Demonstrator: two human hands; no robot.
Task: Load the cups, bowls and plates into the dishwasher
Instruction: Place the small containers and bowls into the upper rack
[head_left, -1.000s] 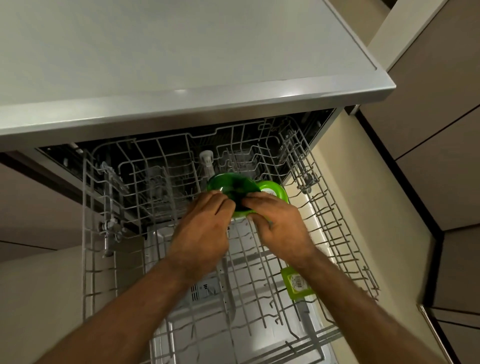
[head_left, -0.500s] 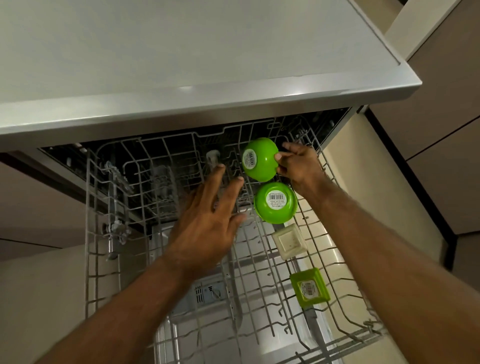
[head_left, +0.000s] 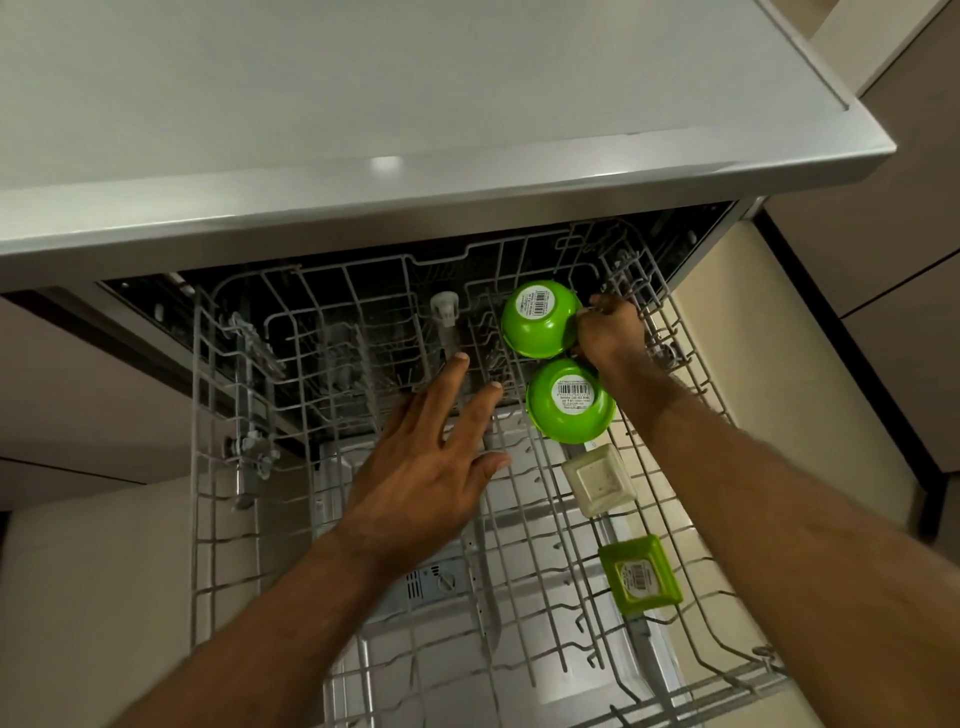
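Observation:
The wire upper rack (head_left: 208, 467) of the dishwasher is pulled out below the counter. Along its right side sit two round green bowls upside down, the far bowl (head_left: 537, 319) and the near bowl (head_left: 569, 400), then a cream square dish (head_left: 597, 478) and a green square dish (head_left: 639, 577), also upside down. My right hand (head_left: 610, 330) grips the right rim of the far green bowl. My left hand (head_left: 431, 462) hovers flat over the rack's middle, fingers spread, holding nothing.
The grey countertop (head_left: 415, 104) overhangs the rack's far end. A white spray fitting (head_left: 444, 306) stands at the rack's middle back. Folding tines (head_left: 249, 353) line the left side. Beige cabinet fronts (head_left: 883, 260) flank the right.
The far green bowl has gone from both hands at the rack's middle to the back right, upside down. My left hand has let go and spread open. The view has shifted slightly.

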